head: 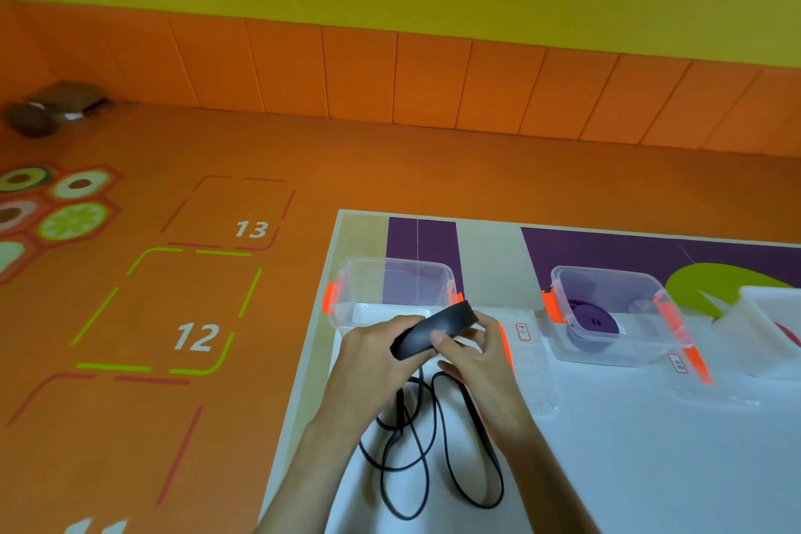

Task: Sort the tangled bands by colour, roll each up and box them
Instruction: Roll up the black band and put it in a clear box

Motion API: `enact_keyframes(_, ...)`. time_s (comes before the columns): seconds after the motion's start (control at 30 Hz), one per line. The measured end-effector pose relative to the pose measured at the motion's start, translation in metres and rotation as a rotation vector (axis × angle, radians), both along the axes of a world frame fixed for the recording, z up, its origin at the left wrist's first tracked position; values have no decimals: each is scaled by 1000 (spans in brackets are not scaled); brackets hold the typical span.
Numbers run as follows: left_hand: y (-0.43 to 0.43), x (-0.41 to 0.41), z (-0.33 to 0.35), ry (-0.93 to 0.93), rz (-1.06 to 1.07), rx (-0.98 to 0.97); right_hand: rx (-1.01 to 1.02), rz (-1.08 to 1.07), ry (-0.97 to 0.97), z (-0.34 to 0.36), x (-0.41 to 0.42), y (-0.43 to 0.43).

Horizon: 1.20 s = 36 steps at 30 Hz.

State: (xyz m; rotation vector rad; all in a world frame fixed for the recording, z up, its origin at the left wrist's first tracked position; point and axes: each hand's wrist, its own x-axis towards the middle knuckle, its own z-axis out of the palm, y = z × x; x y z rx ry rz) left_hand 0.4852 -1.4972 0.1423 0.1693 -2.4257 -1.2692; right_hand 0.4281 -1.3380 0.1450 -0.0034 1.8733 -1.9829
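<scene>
Both of your hands are closed on the black band (437, 327), held just above the bench (650, 468) at its near-left part. Your left hand (377, 347) has its fingers curled round the lower-left end of the flat stretch. Your right hand (472, 356) pinches the same stretch between thumb and fingers, with the thumb lying on the band's broad face. Between the two hands the band runs as a short, flat strip, tilted up toward the right. The remainder of it hangs down from your left hand and lies on the white bench top in several loose, crossing loops (433, 447) between your forearms. Directly beyond your hands stands a clear box (390, 286) with orange latches, open at the top; you cannot tell from here whether anything lies in it, as your hands cover its near side. To the right of it, well apart, stands a second clear box (641, 295) with the same orange latches, and inside it sits a rolled purple band (591, 317). Further right, at the edge of the view, is part of a white container (767, 317). A clear lid (531, 360) with a small label lies flat between the two boxes. To your left the orange floor (390, 169) bears dashed squares numbered 12 and 13.
</scene>
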Motion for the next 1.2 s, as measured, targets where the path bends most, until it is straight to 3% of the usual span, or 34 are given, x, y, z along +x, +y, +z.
enact_keyframes(0.1, 1, -1, -5, 16, 6, 12, -36, -75, 11, -3, -3, -1)
enact_keyframes(0.23, 0, 0, -6, 61, -39, 60, -219, -89, -135, -2, -5, 2)
enact_keyframes(0.4, -1, 3, -2, 122, -123, 286, -328, -42, -191, -1, -3, -6)
enact_keyframes(0.5, 1, 0, -6, 225, -61, 216, -373, -39, -230, 1, -5, -8)
enact_keyframes(0.63, 6, -6, -12, 361, 67, 304, -413, -43, -336, 8, -4, -11)
enact_keyframes(0.8, 7, -10, -23, 356, 47, 236, -521, -79, -464, 8, -1, -12)
enact_keyframes(0.93, 7, -12, -27, 179, 37, 433, -342, -4, -472, 1, -5, -3)
enact_keyframes(1.03, 2, -14, -33, 108, 72, 599, -116, 24, -300, -8, -11, 1)
enact_keyframes(1.2, -1, -25, -39, 40, 146, 796, 47, 74, -7, -18, -34, 0)
